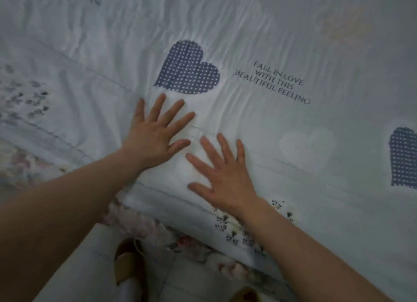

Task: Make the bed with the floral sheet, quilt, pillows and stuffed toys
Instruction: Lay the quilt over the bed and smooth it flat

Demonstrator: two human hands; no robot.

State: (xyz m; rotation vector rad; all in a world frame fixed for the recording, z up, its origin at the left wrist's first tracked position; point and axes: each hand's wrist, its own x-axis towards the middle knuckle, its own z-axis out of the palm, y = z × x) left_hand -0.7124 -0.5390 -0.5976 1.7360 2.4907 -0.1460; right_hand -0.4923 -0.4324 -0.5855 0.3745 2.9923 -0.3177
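A pale quilt (259,42) printed with dark dotted hearts and black lettering covers the bed and fills most of the view. My left hand (155,134) lies flat on it with fingers spread, just below a dark heart (187,69). My right hand (223,175) presses flat beside it, fingers spread, near the quilt's front edge. Below that edge shows the floral sheet (180,238) hanging over the bed's side. No pillows or stuffed toys are in view.
The light tiled floor (74,268) lies at the bottom left. Two tan slippers (128,261) on my feet stand close to the bed's edge. The quilt has many small wrinkles around the heart.
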